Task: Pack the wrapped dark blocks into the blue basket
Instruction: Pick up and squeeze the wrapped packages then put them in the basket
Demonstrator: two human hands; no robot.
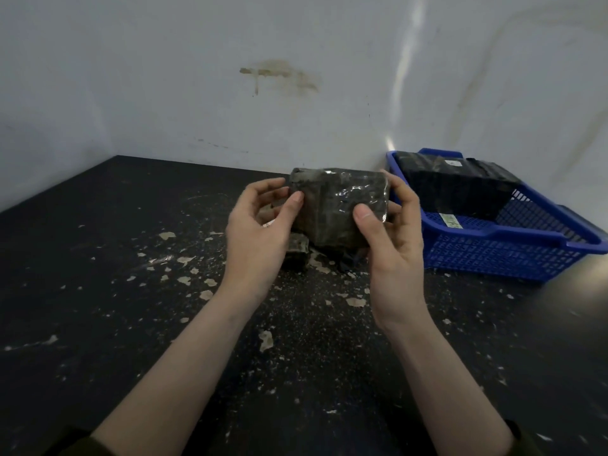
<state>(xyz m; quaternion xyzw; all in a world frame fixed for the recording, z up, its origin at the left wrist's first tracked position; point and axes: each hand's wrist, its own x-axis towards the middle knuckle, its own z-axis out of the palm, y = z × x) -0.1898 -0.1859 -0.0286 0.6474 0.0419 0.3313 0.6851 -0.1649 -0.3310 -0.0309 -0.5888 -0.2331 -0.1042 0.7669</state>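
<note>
Both hands hold one wrapped dark block (335,209) above the desk (115,291): the left hand (260,232) pinches its left edge, the right hand (391,238) clasps its right end. To the right of the right hand, the blue basket (513,255) already carries dark blocks (457,182) stacked at its far end, with room nearer. Just below the hands, a small dark piece (297,251) lies on the desk, so packing looks partway done.

The dark block (339,209) is wrapped in shiny, crinkly clear plastic. The blue plastic basket (500,255) has mesh walls. The black worktop (98,258) looks smooth, with pale flaky bits.
</note>
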